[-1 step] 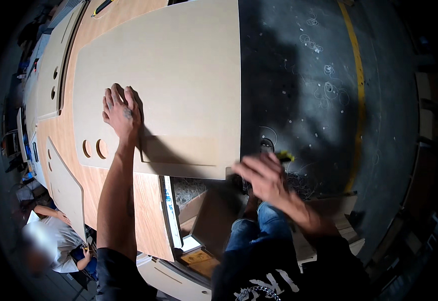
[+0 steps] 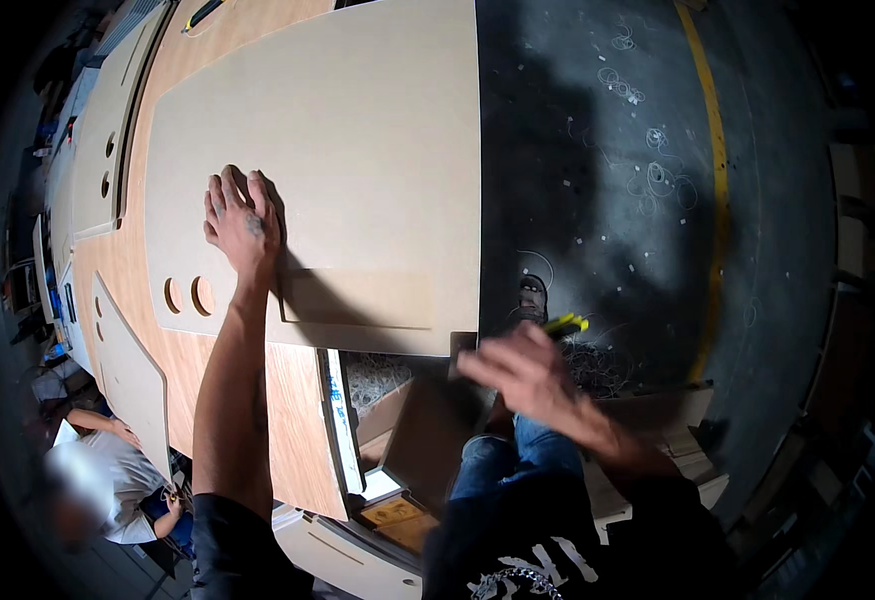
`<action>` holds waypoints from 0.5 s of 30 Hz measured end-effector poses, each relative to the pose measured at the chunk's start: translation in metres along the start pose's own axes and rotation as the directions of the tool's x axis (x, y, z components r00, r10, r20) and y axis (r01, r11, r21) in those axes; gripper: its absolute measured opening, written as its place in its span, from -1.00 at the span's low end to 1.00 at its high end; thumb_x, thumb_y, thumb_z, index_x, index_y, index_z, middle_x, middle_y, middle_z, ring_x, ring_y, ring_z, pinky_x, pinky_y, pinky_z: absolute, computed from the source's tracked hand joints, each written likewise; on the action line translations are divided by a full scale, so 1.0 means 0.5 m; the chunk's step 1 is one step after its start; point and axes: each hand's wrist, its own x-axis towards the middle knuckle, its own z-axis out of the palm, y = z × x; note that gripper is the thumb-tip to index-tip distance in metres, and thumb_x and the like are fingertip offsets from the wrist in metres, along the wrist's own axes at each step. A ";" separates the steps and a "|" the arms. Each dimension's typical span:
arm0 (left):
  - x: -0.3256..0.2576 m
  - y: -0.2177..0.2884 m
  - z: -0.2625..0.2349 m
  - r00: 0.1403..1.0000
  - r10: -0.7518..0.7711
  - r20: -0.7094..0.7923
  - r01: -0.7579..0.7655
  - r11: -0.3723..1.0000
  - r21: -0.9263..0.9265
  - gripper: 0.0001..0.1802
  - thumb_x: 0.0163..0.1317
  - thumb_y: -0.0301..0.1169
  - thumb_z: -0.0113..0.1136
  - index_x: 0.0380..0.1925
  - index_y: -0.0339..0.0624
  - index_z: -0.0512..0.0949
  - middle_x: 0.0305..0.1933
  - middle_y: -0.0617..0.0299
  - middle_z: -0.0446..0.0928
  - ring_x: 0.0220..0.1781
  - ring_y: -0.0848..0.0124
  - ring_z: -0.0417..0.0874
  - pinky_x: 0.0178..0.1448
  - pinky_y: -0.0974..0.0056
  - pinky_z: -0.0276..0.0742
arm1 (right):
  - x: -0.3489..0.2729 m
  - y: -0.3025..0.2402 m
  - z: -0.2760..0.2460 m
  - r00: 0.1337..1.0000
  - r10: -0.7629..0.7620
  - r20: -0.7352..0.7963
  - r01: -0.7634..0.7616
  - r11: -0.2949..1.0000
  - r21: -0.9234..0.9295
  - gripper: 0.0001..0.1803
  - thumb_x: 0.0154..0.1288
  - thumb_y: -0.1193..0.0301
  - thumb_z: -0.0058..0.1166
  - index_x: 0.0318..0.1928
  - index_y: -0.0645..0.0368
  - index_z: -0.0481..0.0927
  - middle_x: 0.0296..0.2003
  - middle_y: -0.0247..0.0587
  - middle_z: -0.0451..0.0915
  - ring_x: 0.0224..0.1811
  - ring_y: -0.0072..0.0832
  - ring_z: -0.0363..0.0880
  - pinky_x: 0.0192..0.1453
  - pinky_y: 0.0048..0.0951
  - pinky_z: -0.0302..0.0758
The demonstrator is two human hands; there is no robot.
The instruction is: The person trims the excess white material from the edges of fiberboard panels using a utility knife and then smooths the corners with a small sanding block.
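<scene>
A large beige board [image 2: 357, 150] with two round holes and a shallow rectangular recess lies on the wood-grain table. My left hand [image 2: 244, 222] rests flat on it with fingers stretched out, holding nothing. At the board's near right corner is my right hand [image 2: 529, 372], smeared by motion, its fingers curled round a hand tool. A yellow-and-black end [image 2: 567, 325] of this tool sticks out past the knuckles; its working end is hidden. Whether the tool touches the board's edge I cannot tell.
A yellow-and-black tool [image 2: 202, 14] lies on the table [image 2: 292, 400] at the far left. Other boards [image 2: 122, 130] lie to the left, where a seated person [image 2: 137, 485] works. Thin offcut strands [image 2: 602, 370] litter the dark floor, and an open box [image 2: 437, 430] stands below the corner.
My right hand has shifted slightly toward me and left, with the tool in it, uncovering more of my shoe. The left hand and the board stay in place.
</scene>
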 end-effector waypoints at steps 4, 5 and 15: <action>0.004 -0.008 0.000 1.000 -0.014 -0.011 0.014 1.000 0.006 -0.35 0.38 0.10 -0.22 0.31 -0.05 0.28 0.43 0.01 0.20 0.48 0.03 0.10 0.44 -0.17 -0.07 | -0.079 -0.039 0.023 0.998 -0.054 0.012 0.053 0.993 0.109 -0.60 0.09 0.59 0.14 -0.02 0.03 0.66 -0.27 -0.19 0.56 -0.20 -0.37 0.58 0.06 -0.26 0.48; 0.001 -0.006 0.005 1.000 -0.007 -0.009 0.007 1.000 0.001 -0.35 0.38 0.11 -0.22 0.31 -0.05 0.28 0.43 0.01 0.19 0.48 0.04 0.10 0.44 -0.17 -0.07 | -0.063 -0.029 0.008 0.998 -0.010 -0.067 0.015 0.997 0.069 -0.61 0.08 0.60 0.13 -0.03 0.06 0.68 -0.26 -0.18 0.58 -0.20 -0.36 0.59 0.00 -0.28 0.48; 0.015 -0.017 0.024 0.997 0.068 -0.035 -0.067 0.997 0.022 -0.34 0.37 0.12 -0.21 0.31 -0.05 0.28 0.42 -0.01 0.21 0.47 0.03 0.12 0.41 -0.21 -0.04 | 0.295 0.184 -0.104 0.875 0.040 -0.482 -0.031 0.999 0.027 -0.64 0.23 0.69 -0.05 0.01 0.18 0.60 -0.24 -0.01 0.58 -0.26 -0.17 0.59 -0.20 -0.36 0.50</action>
